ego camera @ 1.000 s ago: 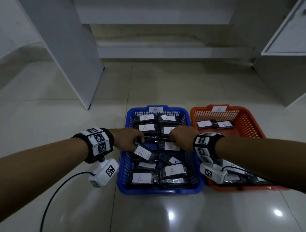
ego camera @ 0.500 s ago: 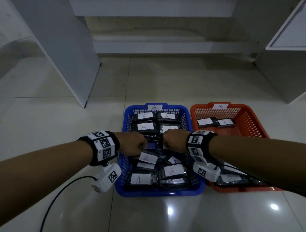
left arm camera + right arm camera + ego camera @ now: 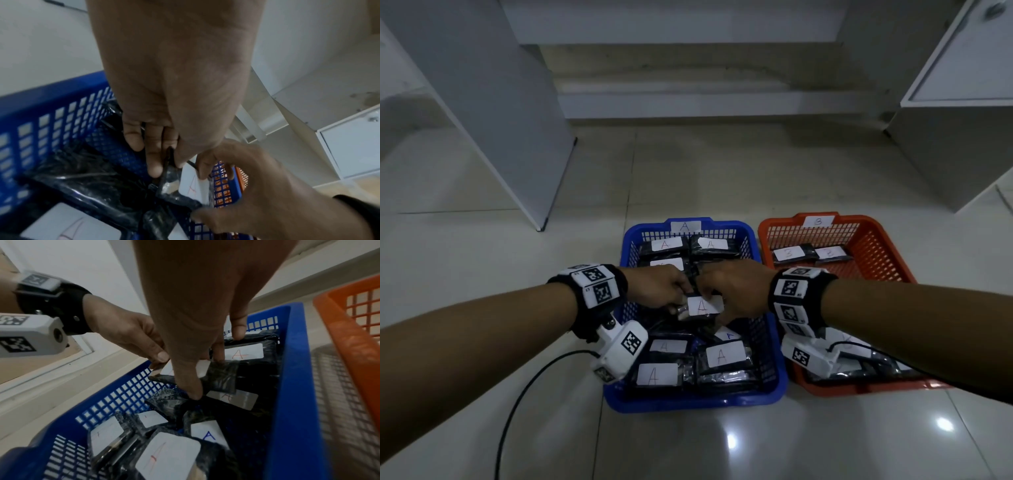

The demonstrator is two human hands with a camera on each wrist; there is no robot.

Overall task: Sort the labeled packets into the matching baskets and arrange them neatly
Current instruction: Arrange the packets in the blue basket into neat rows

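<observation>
A blue basket (image 3: 779,394) tagged A holds several black packets with white A labels. Beside it on the right stands an orange basket (image 3: 873,246) tagged B, with B packets at its far end. Both hands meet over the middle of the blue basket on one black packet (image 3: 702,306) with a red A label, lifted above the others. My left hand (image 3: 659,291) pinches its left edge (image 3: 167,177) between thumb and fingers. My right hand (image 3: 736,291) grips its right side, thumb under it (image 3: 191,386). The packet (image 3: 218,378) is tilted.
Pale glossy floor tiles surround the baskets. A white cabinet panel (image 3: 493,113) stands at the back left and a white cabinet (image 3: 959,113) at the back right. A black cable (image 3: 517,407) trails from the left wrist camera over the floor.
Both hands have drawn together and toward me over the blue basket, and the A packet they hold has come up off the pile.
</observation>
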